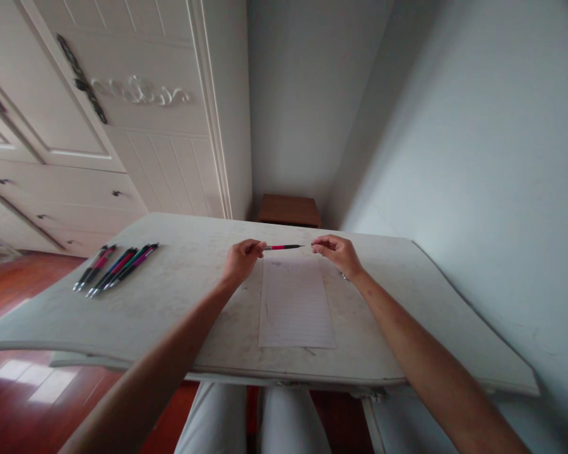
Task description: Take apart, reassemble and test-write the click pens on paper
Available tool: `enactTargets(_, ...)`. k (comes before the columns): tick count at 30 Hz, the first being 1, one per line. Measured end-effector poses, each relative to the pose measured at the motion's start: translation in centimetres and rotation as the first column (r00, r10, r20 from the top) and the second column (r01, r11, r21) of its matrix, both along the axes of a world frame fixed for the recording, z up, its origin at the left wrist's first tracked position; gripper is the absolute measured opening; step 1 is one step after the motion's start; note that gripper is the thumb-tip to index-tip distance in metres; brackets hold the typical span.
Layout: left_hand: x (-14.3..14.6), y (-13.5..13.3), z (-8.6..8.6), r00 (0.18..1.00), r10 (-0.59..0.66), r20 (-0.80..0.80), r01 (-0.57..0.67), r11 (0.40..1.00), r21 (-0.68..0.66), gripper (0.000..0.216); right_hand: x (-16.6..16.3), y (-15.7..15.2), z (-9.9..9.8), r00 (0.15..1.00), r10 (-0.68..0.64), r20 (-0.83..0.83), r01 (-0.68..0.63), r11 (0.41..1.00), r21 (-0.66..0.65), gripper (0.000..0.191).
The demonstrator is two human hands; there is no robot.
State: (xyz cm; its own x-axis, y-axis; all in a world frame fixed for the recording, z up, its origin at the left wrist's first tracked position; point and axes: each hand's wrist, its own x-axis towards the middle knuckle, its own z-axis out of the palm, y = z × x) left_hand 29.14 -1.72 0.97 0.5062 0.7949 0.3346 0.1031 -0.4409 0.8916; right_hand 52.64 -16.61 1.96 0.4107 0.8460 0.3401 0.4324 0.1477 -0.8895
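Observation:
A red and black pen (284,247) is held level above the far end of a lined sheet of paper (295,302). My left hand (243,258) is closed on the pen's left end. My right hand (337,252) is pinched at the pen's right tip; whether it holds a small part there is too small to tell. Both hands hover just over the white table (180,309).
Several pens (116,266) with red, blue, green and purple barrels lie in a row on the table's left side. A white wardrobe (123,113) stands at the left, a brown wooden stool (289,210) behind the table, and a grey wall at the right.

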Motion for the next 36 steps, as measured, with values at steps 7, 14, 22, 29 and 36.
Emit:
enactTargets(7,0.1,-0.1,-0.1,1.000,-0.019,0.003,0.019,1.000,-0.025,0.035,-0.3,0.3,-0.3,0.999,0.031,0.011,-0.030,0.999,-0.029,0.030)
enactTargets(14,0.1,-0.4,0.3,0.999,-0.041,0.000,0.041,0.999,-0.002,0.034,-0.7,0.5,-0.7,0.999,0.053,0.006,-0.053,0.998,-0.037,0.032)
enactTargets(22,0.0,-0.5,0.2,0.997,-0.077,0.016,0.077,0.997,-0.004,0.035,-1.6,0.6,-0.8,0.998,0.061,-0.011,-0.061,0.997,-0.042,0.032)
enactTargets(29,0.1,-0.7,0.3,0.994,-0.105,0.044,0.106,0.994,-0.024,0.032,-1.7,0.6,-1.0,0.999,0.040,-0.018,-0.041,0.998,-0.042,0.033)
enactTargets(36,-0.2,-1.1,0.8,0.986,-0.161,0.041,0.160,0.987,0.027,0.029,-1.9,0.6,-1.0,0.999,0.041,0.002,-0.041,0.999,-0.035,0.034)
